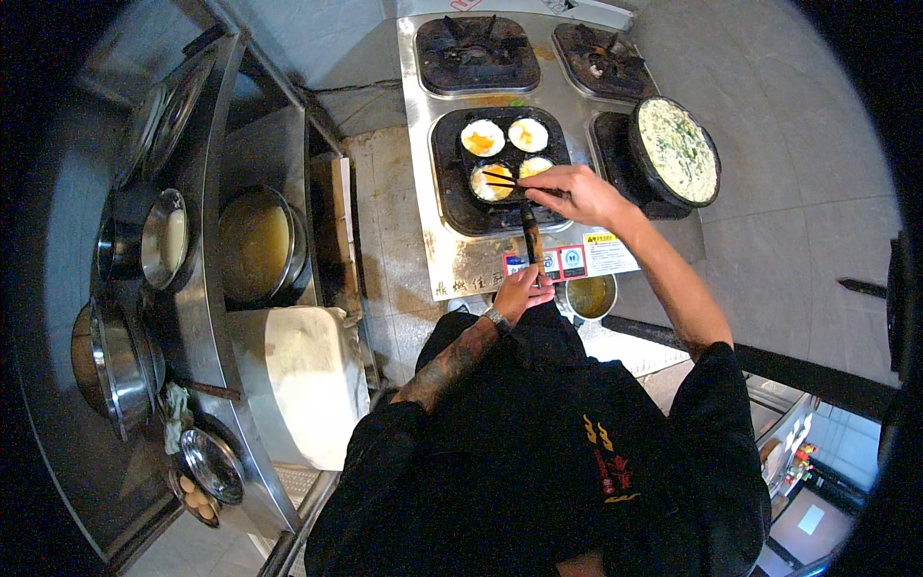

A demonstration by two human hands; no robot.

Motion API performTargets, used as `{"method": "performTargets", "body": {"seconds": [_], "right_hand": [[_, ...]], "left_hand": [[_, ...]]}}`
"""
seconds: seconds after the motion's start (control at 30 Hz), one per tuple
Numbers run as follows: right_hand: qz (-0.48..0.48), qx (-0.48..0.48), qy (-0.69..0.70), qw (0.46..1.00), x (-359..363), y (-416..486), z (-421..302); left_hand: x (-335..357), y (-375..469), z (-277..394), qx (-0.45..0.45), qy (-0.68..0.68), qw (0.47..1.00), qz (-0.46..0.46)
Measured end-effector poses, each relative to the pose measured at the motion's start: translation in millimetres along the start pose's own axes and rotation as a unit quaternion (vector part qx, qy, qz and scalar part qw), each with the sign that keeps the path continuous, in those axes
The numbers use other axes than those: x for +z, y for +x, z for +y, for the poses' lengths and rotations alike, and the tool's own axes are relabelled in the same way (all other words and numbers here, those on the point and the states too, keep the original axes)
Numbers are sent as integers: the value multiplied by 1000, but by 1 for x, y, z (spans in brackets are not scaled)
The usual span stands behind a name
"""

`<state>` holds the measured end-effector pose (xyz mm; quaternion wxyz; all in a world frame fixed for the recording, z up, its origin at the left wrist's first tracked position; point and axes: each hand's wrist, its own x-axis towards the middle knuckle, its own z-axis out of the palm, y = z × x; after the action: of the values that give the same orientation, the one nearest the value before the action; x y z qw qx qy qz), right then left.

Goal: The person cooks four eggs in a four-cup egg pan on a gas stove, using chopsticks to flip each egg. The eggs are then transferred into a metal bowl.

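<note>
A black egg pan (508, 155) with several round wells sits on the front left burner of a gas stove. Fried eggs (482, 138) with white rims and orange yolk fill its wells. Its handle (532, 234) points toward me, and my left hand (520, 294) grips the end of it. Dark chopsticks (499, 178) are held in my right hand (580, 193); their tips are over or touching the egg (490, 189) in the front left well. My right hand partly hides the front right egg (535, 168).
To the right, a round pan (678, 151) of pale, green-flecked food sits on another burner. Two unlit-looking burners (477, 54) lie behind. A pot (591, 297) of liquid stands below the stove's front edge. At left, a metal shelf (216, 238) holds bowls and eggs (196, 498).
</note>
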<state>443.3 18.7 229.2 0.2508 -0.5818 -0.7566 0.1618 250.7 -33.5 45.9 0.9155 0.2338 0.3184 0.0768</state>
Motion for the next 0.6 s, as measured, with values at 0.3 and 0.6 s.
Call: {"method": "performTargets", "body": {"seconds": [0.3, 0.6], "right_hand": [[67, 102, 41, 992, 49, -24, -27], [16, 135, 32, 990, 35, -26, -24]], "left_hand": [[0, -2, 2, -3, 15, 1000, -2], [-4, 1, 1, -14, 10, 1000, -12]]}}
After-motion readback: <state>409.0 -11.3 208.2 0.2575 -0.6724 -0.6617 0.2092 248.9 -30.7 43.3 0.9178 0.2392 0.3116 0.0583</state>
